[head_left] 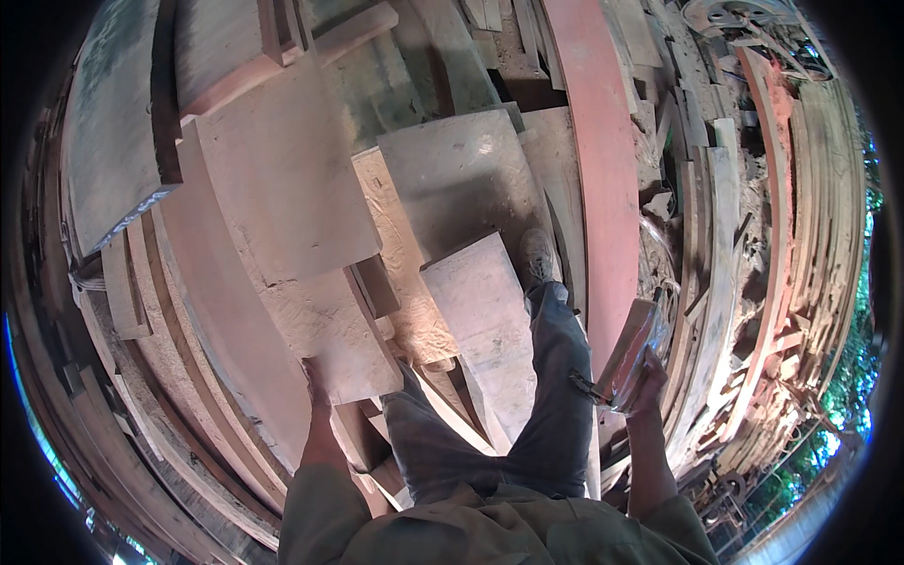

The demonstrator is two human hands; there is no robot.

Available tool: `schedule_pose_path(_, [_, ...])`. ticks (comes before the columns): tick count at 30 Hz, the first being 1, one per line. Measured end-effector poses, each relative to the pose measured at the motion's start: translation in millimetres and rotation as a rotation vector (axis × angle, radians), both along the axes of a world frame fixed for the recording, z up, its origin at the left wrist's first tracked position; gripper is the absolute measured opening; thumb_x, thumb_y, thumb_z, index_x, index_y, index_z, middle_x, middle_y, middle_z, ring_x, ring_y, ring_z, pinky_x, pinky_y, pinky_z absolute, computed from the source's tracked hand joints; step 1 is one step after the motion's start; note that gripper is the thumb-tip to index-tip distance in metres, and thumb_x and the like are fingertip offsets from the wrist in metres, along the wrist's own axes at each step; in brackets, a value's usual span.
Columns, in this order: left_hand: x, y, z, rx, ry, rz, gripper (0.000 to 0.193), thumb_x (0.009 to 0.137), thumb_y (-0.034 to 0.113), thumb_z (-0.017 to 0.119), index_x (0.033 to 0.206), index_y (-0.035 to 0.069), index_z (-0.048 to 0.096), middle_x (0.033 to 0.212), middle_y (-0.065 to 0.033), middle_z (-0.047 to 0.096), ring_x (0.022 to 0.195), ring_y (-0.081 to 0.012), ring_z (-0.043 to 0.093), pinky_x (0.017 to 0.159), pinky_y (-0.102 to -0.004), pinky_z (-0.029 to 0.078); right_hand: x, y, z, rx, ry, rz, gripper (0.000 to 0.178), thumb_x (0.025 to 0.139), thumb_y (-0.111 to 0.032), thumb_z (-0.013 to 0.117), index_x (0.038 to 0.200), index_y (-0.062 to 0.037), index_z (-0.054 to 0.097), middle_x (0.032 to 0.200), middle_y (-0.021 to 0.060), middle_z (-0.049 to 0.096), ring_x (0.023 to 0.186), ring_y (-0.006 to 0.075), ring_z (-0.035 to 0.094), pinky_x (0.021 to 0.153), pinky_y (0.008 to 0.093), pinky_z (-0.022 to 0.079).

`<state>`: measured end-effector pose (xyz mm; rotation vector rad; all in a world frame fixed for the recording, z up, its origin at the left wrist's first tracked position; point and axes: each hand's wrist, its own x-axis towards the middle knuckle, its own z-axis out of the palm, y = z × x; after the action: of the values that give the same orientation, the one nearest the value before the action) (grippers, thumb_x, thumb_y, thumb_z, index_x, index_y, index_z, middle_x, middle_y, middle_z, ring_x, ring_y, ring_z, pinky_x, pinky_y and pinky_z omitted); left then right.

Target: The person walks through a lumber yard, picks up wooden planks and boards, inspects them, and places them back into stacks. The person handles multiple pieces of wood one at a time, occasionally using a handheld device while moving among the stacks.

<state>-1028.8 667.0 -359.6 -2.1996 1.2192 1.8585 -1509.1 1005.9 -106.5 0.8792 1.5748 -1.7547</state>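
At the near left, my left hand (318,384) grips the near left edge of a pale wooden board (330,330); some of its fingers are hidden. To the right of my right leg, my right hand (648,384) is closed round a brown, block-shaped object (629,350). That object has a shiny, partly reddish side and a small dark piece sticking out at its lower left. Its exact kind cannot be made out. A broad dusty board (282,179) lies just beyond the one at my left hand.
My shoe (539,256) rests by a wide grey board (457,179). Between my legs lies a pale plank (485,320). A long reddish plank (598,141) runs along the right. Stacked timber (819,235) and a spoked wheel (744,19) stand farther right. A thick slab (118,132) juts in at left.
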Motion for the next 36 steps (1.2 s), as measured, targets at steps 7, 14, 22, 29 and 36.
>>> schedule_pose_path(7, [17.8, -13.0, 28.3, 0.279, -0.314, 0.077, 0.097, 0.079, 0.079, 0.024, 0.142, 0.005, 0.026, 0.143, -0.0139, 0.033, 0.130, -0.0258, 0.034, 0.104, -0.0427, 0.028, -79.4, -10.4, -23.3, -0.172, -0.052, 0.062, 0.042, 0.081, -0.029, 0.058, 0.114, -0.0033, 0.054, 0.098, 0.0102, 0.062, 0.087, 0.0246, 0.060, 0.078, 0.0375, 0.050])
schedule_pose_path(14, [-57.1, 88.1, 132.5, -0.150, -0.361, 0.207, 0.107, 0.074, 0.083, 0.027, 0.139, -0.002, 0.028, 0.142, -0.0194, 0.034, 0.129, -0.0344, 0.035, 0.100, -0.0476, 0.030, -214.0, -41.8, 30.6, -0.312, -0.120, 0.232, 0.042, 0.078, -0.026, 0.063, 0.113, -0.0057, 0.054, 0.096, 0.0078, 0.063, 0.083, 0.0224, 0.062, 0.074, 0.0355, 0.053])
schedule_pose_path(22, [-209.1, 127.8, 178.6, -0.058, -0.100, 0.426, 0.091, 0.083, 0.074, 0.025, 0.142, 0.005, 0.026, 0.143, -0.0152, 0.034, 0.130, -0.0318, 0.034, 0.103, -0.0475, 0.029, -308.8, -66.5, 136.1, -0.436, -0.044, 0.365, 0.042, 0.079, -0.026, 0.063, 0.114, -0.0053, 0.053, 0.096, 0.0086, 0.064, 0.085, 0.0230, 0.064, 0.074, 0.0388, 0.055])
schedule_pose_path(29, [-298.7, 108.0, 221.8, -0.159, -0.033, 0.435, 0.094, 0.081, 0.077, 0.024, 0.138, 0.003, 0.033, 0.141, -0.0157, 0.037, 0.129, -0.0328, 0.035, 0.098, -0.0492, 0.034, -329.0, -125.0, 151.2, -0.489, -0.030, 0.514, 0.049, 0.077, -0.027, 0.069, 0.116, -0.0032, 0.051, 0.100, 0.0093, 0.063, 0.088, 0.0232, 0.063, 0.075, 0.0398, 0.054])
schedule_pose_path(36, [-295.6, 73.9, 215.8, -0.032, -0.121, 0.505, 0.100, 0.076, 0.081, 0.028, 0.138, 0.002, 0.033, 0.139, -0.0155, 0.038, 0.126, -0.0321, 0.038, 0.095, -0.0505, 0.037, -355.2, -211.7, 118.6, -0.550, -0.030, 0.512, 0.050, 0.080, -0.026, 0.066, 0.121, -0.0038, 0.048, 0.105, 0.0073, 0.060, 0.092, 0.0198, 0.060, 0.079, 0.0341, 0.051])
